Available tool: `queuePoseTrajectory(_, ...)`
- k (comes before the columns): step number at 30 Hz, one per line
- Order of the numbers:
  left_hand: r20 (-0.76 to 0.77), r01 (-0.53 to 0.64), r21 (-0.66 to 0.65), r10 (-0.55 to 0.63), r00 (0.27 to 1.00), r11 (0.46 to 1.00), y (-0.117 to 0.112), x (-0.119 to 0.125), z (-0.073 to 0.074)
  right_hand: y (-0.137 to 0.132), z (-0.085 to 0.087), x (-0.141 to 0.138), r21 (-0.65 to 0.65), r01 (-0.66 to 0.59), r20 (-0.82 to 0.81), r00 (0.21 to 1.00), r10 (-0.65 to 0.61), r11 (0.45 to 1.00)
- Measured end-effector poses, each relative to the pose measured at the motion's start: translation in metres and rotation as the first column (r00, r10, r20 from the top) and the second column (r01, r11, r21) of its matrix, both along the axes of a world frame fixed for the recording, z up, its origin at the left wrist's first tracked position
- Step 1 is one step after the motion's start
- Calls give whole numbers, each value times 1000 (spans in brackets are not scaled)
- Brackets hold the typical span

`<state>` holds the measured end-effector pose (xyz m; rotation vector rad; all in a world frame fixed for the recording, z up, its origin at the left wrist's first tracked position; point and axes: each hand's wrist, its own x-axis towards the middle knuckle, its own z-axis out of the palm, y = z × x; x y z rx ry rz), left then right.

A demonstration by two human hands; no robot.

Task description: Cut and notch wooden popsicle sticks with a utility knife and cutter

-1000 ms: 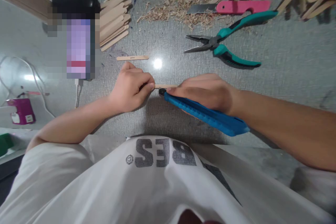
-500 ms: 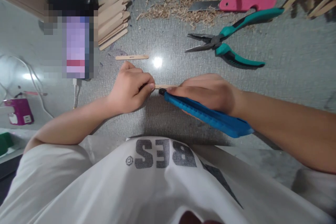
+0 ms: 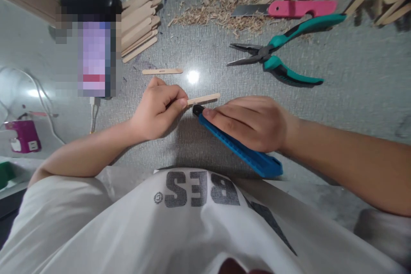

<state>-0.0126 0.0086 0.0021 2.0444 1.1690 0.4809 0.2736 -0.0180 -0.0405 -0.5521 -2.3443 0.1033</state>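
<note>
Between the thumb and fingers of my left hand [image 3: 162, 107] is one end of a wooden popsicle stick [image 3: 205, 99], which points to the right and tilts slightly up. My right hand [image 3: 253, 122] is wrapped round a blue utility knife [image 3: 237, 147]. The knife's black tip lies just below the stick, close to my left thumb; whether the blade touches the wood I cannot tell. Just above my left hand, a second popsicle stick [image 3: 162, 71] with a small dark mark at its middle lies on the grey table [image 3: 199, 150].
A pile of popsicle sticks [image 3: 139, 25] lies at the upper left, beside a blurred phone [image 3: 93, 58] on a cable. Teal-handled pliers [image 3: 265, 53], a pink folding knife [image 3: 302, 8] and wood shavings [image 3: 218, 8] occupy the upper right. A purple plug [image 3: 24, 137] is far left.
The held stick has turned, its right end swinging up and coming out from behind my right hand. The blue knife has tilted more steeply, its rear end moving left and down.
</note>
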Motion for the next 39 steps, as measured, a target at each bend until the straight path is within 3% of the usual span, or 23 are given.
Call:
queuePoseTrajectory(9,155,-39,-29,43,987,999,0,-2,-5,1,9,3,10,-23,14,1000,23,1000)
queuePoseTrajectory(14,233,-41,-95,62,970,995,-5,2,-2,9,20,10,-87,-61,8,998,62,994)
queuePoseTrajectory(23,236,-112,-139,142,961,984,-12,8,1,11,24,10,-45,-163,29,986,165,986)
queuePoseTrajectory(32,225,-106,-150,139,964,983,-11,8,0,12,28,15,-237,-156,31,985,168,959)
queuePoseTrajectory(35,227,-107,-169,144,963,980,-11,8,0,8,33,13,-352,-98,16,994,111,931)
queuePoseTrajectory(39,228,-128,-162,163,960,978,-10,10,1,3,33,10,-473,121,13,991,-130,873)
